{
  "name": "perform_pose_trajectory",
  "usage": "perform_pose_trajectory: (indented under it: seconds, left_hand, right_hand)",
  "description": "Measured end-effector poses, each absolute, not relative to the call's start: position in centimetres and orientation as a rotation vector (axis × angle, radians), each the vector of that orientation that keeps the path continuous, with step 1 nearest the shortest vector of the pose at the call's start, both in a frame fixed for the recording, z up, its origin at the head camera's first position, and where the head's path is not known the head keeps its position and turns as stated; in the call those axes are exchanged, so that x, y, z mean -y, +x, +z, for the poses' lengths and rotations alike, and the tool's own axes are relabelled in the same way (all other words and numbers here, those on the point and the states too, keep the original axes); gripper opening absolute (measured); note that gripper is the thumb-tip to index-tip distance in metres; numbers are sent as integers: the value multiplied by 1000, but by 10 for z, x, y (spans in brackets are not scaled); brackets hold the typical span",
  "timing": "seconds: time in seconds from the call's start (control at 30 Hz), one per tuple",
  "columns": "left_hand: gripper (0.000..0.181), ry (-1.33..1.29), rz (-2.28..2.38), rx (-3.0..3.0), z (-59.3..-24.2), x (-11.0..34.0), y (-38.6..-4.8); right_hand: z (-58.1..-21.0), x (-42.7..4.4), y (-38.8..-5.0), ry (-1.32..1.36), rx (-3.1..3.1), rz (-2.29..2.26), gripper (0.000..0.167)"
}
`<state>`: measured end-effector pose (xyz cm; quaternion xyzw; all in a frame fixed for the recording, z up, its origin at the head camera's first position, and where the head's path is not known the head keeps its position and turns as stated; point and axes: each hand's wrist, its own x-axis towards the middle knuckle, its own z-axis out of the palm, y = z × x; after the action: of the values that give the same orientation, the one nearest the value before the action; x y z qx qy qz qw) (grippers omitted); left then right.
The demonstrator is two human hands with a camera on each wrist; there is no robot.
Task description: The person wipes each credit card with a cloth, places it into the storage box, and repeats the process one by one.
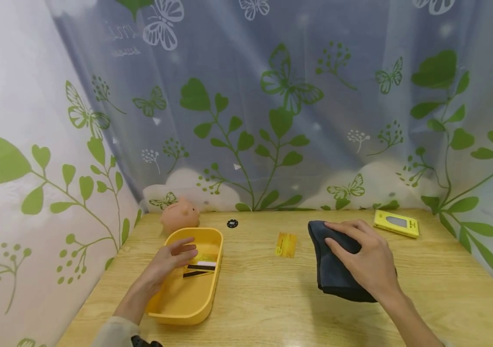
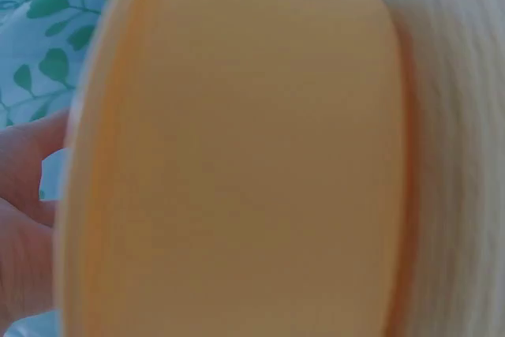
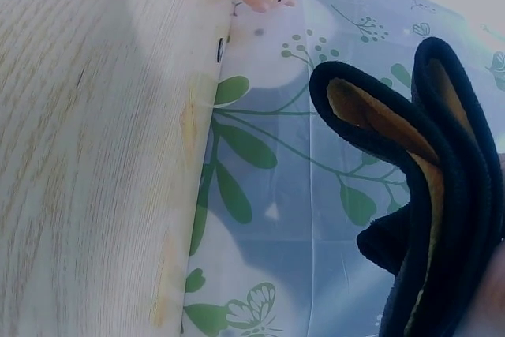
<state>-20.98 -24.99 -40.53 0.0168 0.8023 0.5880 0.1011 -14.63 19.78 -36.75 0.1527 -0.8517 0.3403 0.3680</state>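
My right hand (image 1: 370, 260) grips a folded dark navy cloth (image 1: 335, 270) and holds it up above the right part of the table. In the right wrist view the cloth (image 3: 461, 163) shows its stacked folds, with a tan-brown inner side. Over a yellow tray (image 1: 181, 301) is my left hand (image 1: 166, 265), its fingers loosely bent and nothing seen between them. Whether it touches the tray's rim I cannot tell. Several cards (image 1: 200, 270), yellow and dark-striped, lie inside the tray. The tray's smooth inside (image 2: 252, 147) fills most of the left wrist view.
A yellow card (image 1: 286, 245) lies mid-table, left of the cloth. Toward the back right rests a yellow box (image 1: 396, 223) with a grey oval. A pink piggy bank (image 1: 179, 217) stands behind the tray, near a small black chip (image 1: 232, 223). A leaf-patterned curtain (image 1: 246, 120) hangs behind the table.
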Motion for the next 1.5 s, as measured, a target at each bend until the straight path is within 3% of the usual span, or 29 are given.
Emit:
perform_pose_trajectory:
  seconds: [0.37,0.7,1.23,1.5]
  left_hand:
    - [59,323,1845,-2341,-373,200,-213]
    - [52,361,1933,-2257,-358,142,-223]
    - [49,380,1934,-2196,-370,87,-243]
    - [46,319,1961,-2157,-394,69,-252]
  right_hand:
    - [-366,-195,-148,393,2185,890,42]
    - [-362,-196,-150,390,2179,904,42]
    - [-364,-204,-154,372,2148,929,42]
    - [-366,-206,-156,358,2166,926,40]
